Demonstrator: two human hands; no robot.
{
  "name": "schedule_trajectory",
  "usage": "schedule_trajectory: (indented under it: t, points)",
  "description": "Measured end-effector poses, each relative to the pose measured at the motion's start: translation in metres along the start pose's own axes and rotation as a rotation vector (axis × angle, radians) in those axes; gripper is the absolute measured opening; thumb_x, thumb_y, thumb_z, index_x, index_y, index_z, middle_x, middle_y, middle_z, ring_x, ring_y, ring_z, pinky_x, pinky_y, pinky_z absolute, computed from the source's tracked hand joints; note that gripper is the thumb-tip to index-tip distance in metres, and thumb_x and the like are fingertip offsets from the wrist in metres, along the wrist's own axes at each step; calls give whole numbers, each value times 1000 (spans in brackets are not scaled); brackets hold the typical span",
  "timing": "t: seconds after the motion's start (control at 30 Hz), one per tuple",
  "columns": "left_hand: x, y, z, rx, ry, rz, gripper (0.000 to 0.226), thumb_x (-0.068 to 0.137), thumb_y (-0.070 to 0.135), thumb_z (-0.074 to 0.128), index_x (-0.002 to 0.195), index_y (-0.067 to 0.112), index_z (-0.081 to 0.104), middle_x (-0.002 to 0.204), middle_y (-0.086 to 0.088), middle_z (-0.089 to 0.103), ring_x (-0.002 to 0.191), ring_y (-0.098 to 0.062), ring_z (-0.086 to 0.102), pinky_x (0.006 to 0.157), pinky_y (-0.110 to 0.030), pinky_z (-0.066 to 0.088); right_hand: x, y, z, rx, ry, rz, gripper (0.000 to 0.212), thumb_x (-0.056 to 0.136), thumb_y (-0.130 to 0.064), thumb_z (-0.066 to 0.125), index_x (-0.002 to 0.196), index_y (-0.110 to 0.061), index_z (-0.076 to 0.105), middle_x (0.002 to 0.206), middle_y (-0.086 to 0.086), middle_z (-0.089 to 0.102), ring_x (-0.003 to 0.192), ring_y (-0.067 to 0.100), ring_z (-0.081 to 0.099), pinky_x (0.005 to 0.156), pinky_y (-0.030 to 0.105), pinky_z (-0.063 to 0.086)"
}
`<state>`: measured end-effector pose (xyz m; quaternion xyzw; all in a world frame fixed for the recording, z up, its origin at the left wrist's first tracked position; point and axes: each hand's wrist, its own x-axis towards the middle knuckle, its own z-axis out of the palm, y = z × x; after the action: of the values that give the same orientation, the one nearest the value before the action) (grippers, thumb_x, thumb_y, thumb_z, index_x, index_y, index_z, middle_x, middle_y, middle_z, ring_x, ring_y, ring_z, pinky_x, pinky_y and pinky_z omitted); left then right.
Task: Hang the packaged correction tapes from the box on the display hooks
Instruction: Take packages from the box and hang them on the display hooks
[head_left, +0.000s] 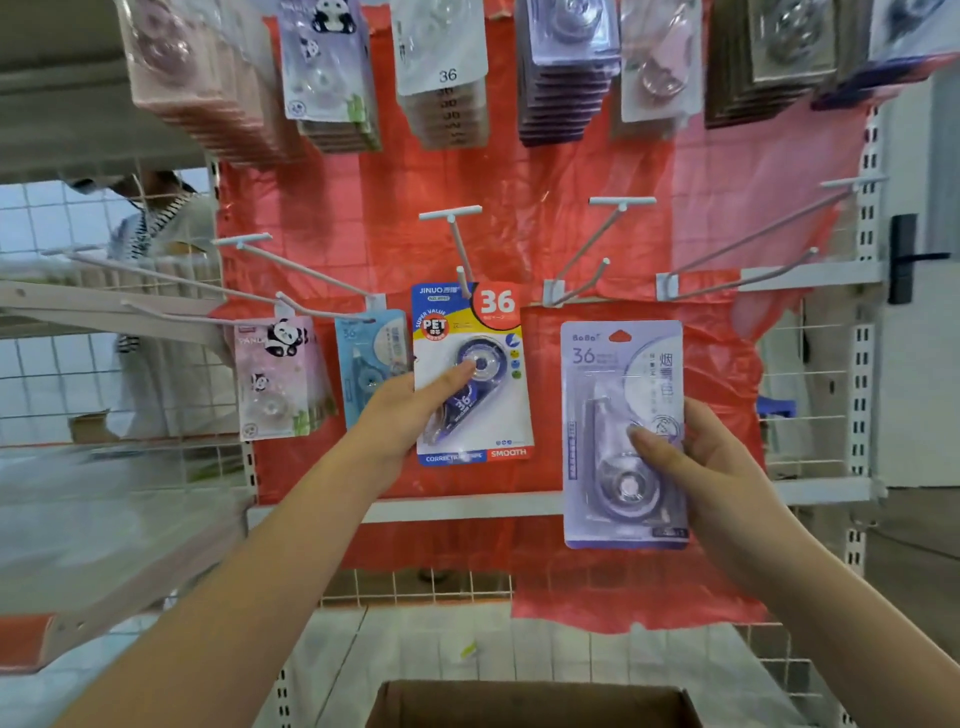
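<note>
Brown cardboard box (535, 704), open, at the bottom edge; contents not visible.

Right hand (711, 467) pinches a lilac blister-carded correction tape (623, 434) at its right edge, thumb on the face and fingers behind, held off the rack below a bare white wire hook (582, 283).

Left hand (410, 415) grips the blue-and-white carded correction tape marked 36 (470, 371), thumb pressed on the clear blister; its top sits at the centre white hook (462, 270), whether threaded I cannot tell.

Risk: let go before the hang hole seats and the card slides off; the lilac card, held by one edge, may swing and miss its hook tip.

Cards are flat and glossy, each with a moulded bubble. A pink panda-print card (280, 376) and a pale blue card (371, 358) hang further left against red plastic sheeting (701, 218).
</note>
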<state>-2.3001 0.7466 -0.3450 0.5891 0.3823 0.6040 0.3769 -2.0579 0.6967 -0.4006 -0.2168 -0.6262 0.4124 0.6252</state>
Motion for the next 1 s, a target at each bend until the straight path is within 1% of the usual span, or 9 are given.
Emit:
schedule_trajectory:
  t: [0.1,0.23,0.37,0.5,0.6,0.77,0.83,0.9,1.0]
  points:
    - [20,-13,-2,43,78,-45,26,78,34,73,94,15,71,91,-3,74,85,-20,68,83,-35,52,6,13,-6,-62,40,26,82,48,-57,84,116,-20,58,111,4,70,98,25,69,77,37,57]
    - [55,-26,2,185,146,-77,27,75,45,74,85,21,68,93,-6,71,88,-24,65,88,-36,50,25,32,-14,-95,103,72,86,46,-60,84,117,-18,58,111,5,70,100,26,68,86,44,53]
    - [87,-41,6,224,113,-161,73,45,70,74,95,17,70,103,-12,71,97,-28,67,96,-43,49,50,47,-14,-101,167,141,53,66,-35,73,113,-15,58,107,6,71,96,25,69,87,44,53]
    - [109,-48,4,220,129,-260,38,72,51,76,85,17,68,88,-3,70,85,-21,64,76,-31,50,73,50,-4,-49,200,257,40,78,-21,66,115,-12,57,107,8,71,96,26,69,85,41,55]
    - [111,-46,2,264,142,-317,43,78,51,70,96,13,67,85,-3,65,79,-19,59,71,-28,43,81,43,7,-45,224,345,33,83,-20,64,114,-16,57,106,5,71,95,24,69,84,39,57]
    - [82,-46,-6,462,-45,-402,20,85,31,69,85,14,58,81,-4,62,74,-15,59,65,-28,40,71,23,22,-53,244,485,26,89,-14,61,114,-19,56,107,3,71,96,20,69,84,37,57]
    - [64,-50,-11,510,-115,-502,30,79,31,74,98,15,58,92,-3,66,89,-19,64,66,-26,42,60,18,26,-84,247,550,28,90,-12,60,117,-18,55,109,4,70,98,21,69,87,41,56]
    - [45,-46,-17,736,-232,-549,36,80,38,73,105,19,56,98,3,64,91,-13,59,69,-22,41,48,11,30,-97,270,619,31,89,-12,62,119,-18,55,112,5,69,101,23,67,91,46,53]
    - [15,-22,-22,1023,-374,-549,35,85,44,65,112,23,56,110,6,62,97,-11,57,73,-20,41,26,-12,38,-94,293,693,33,87,-14,64,118,-23,56,115,1,69,104,19,66,91,41,53]
